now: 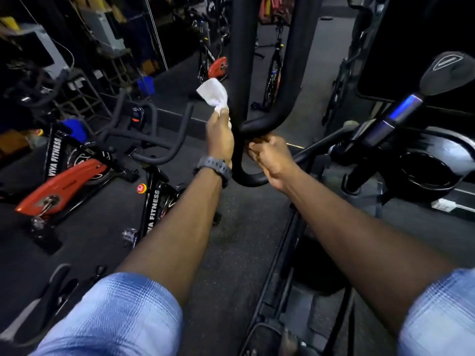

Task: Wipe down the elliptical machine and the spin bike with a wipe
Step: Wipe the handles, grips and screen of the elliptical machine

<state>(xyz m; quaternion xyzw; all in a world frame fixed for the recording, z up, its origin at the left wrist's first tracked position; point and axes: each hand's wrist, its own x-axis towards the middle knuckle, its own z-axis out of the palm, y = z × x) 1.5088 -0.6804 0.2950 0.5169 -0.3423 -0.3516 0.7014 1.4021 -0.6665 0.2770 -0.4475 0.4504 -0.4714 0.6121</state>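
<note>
A thick black curved handlebar (267, 119) of the elliptical machine rises in front of me at centre. My left hand (219, 136) pinches a white wipe (213, 95) and holds it against the left side of the bar; the wipe sticks up above my fingers. My right hand (270, 160) grips the bar's lower bend, just right of the left hand. The elliptical's footrail and pedal (282, 265) run below my arms. A spin bike (154, 201) with black handlebars and "VIVA FITNESS" lettering stands to the left.
A second spin bike with a red flywheel cover (61, 186) stands at far left. More bikes (217, 65) line the back. Another machine with a dark housing (431, 173) and a padded seat (447, 73) is at right. Dark rubber floor lies between them.
</note>
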